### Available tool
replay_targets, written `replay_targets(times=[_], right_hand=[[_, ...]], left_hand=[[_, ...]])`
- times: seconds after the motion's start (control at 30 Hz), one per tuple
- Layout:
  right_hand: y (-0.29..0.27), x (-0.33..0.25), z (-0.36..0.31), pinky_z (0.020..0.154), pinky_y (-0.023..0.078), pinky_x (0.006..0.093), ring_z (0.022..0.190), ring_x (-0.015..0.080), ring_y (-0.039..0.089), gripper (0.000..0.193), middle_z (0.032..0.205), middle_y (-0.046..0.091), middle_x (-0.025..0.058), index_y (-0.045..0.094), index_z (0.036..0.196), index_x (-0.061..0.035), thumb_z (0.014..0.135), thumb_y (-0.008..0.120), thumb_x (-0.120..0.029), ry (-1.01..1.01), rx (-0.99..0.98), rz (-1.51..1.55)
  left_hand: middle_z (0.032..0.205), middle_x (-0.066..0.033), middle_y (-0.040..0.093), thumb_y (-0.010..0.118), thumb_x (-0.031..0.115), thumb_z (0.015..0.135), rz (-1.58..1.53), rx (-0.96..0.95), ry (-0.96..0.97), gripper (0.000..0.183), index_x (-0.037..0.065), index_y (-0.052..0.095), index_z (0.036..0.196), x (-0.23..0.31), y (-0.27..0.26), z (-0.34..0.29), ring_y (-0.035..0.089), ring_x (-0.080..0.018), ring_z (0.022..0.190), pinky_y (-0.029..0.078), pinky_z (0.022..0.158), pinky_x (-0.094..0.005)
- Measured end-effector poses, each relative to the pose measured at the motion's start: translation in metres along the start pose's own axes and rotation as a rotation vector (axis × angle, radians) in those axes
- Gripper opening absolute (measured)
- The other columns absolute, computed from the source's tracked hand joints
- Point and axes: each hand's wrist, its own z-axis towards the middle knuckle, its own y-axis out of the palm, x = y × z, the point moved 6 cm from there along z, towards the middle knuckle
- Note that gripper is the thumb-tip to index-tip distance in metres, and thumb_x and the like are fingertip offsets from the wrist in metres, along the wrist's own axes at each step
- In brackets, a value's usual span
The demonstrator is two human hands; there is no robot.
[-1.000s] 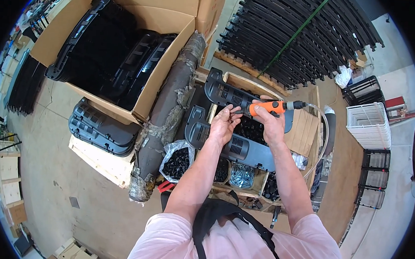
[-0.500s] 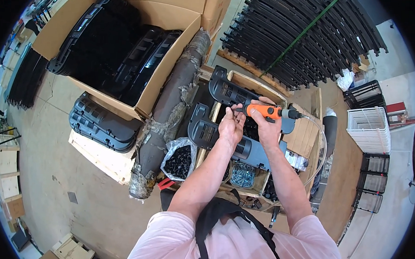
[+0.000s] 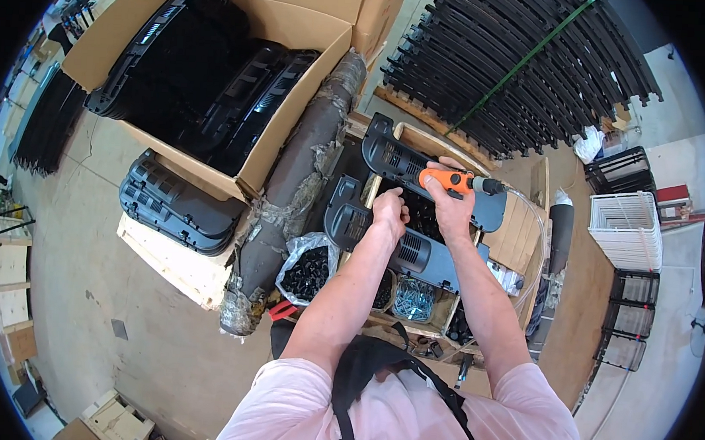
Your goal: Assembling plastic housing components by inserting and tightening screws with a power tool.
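My right hand [image 3: 452, 212] is wrapped round an orange air screwdriver [image 3: 448, 180], with a clear hose at its rear end. The tool's front end points left, over a dark grey plastic panel with slots [image 3: 394, 158]. My left hand [image 3: 390, 211] is closed, fingers curled, just below the tool's front; anything inside it is too hidden to name. A second slotted panel [image 3: 426, 260] lies nearer, partly under my left wrist. Between the panels, a wooden-sided bin holds black parts [image 3: 423, 217].
Nearer me are a plastic bag of black clips [image 3: 310, 273] and a bin of silvery screws [image 3: 414, 300]. A thick wrapped roll [image 3: 295, 177] runs along the left, beside a cardboard box [image 3: 294, 109] of black panels. Stacked black bars [image 3: 512, 61] stand at the far right.
My left hand has come away from the screwdriver's front end, toward me, and its fingers have curled in. The screwdriver in my right hand has shifted slightly farther away.
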Motion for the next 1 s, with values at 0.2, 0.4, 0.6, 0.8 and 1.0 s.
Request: replay_targets(times=[0.2, 0.4, 0.6, 0.8, 1.0], right_hand=[[0.008, -0.007, 0.009, 0.097, 0.056, 0.0326, 0.105, 0.0158, 0.069, 0.043, 0.115, 0.075, 0.0090, 0.064, 0.126, -0.0006, 0.085, 0.079, -0.002, -0.058, -0.046, -0.064], [0.033, -0.018, 0.013, 0.086, 0.056, 0.0308, 0.090, 0.0137, 0.071, 0.033, 0.099, 0.077, 0.0048, 0.072, 0.110, -0.0060, 0.080, 0.080, -0.016, -0.172, -0.194, -0.333], [0.035, -0.018, 0.016, 0.091, 0.056, 0.0319, 0.097, 0.0145, 0.070, 0.026, 0.106, 0.077, 0.0066, 0.073, 0.104, -0.0030, 0.080, 0.081, -0.009, -0.091, -0.199, -0.429], [0.049, -0.026, 0.012, 0.095, 0.055, 0.0323, 0.102, 0.0157, 0.070, 0.037, 0.113, 0.076, 0.0080, 0.071, 0.117, -0.0031, 0.081, 0.079, -0.011, -0.064, -0.280, -0.427], [0.040, -0.084, -0.004, 0.100, 0.055, 0.0321, 0.109, 0.0161, 0.069, 0.046, 0.119, 0.073, 0.0076, 0.065, 0.128, -0.0046, 0.084, 0.077, 0.000, -0.235, -0.246, -0.107]], left_hand=[[0.064, -0.0006, 0.047, 0.058, 0.030, 0.106, 0.209, -0.009, 0.040, 0.027, 0.009, 0.057, 0.089, 0.009, 0.009, 0.014, 0.043, -0.0140, 0.049, 0.033, 0.043, -0.0316], [0.059, -0.0044, 0.051, 0.058, 0.043, 0.107, 0.293, 0.028, 0.086, 0.046, 0.007, 0.057, 0.079, 0.007, 0.008, 0.035, 0.044, -0.0173, 0.043, 0.031, 0.039, -0.0358], [0.078, -0.0097, 0.067, 0.063, 0.041, 0.104, 0.378, 0.174, 0.138, 0.043, 0.001, 0.068, 0.091, -0.001, 0.004, 0.050, 0.059, -0.0208, 0.062, 0.047, 0.055, -0.0406], [0.082, -0.0093, 0.068, 0.067, 0.044, 0.101, 0.411, 0.197, 0.154, 0.044, 0.000, 0.070, 0.093, 0.000, -0.002, 0.060, 0.059, -0.0215, 0.065, 0.048, 0.058, -0.0423], [0.067, -0.0070, 0.058, 0.065, 0.048, 0.102, 0.402, 0.186, 0.113, 0.048, 0.004, 0.062, 0.086, 0.010, 0.006, 0.044, 0.049, -0.0210, 0.047, 0.038, 0.041, -0.0411]])
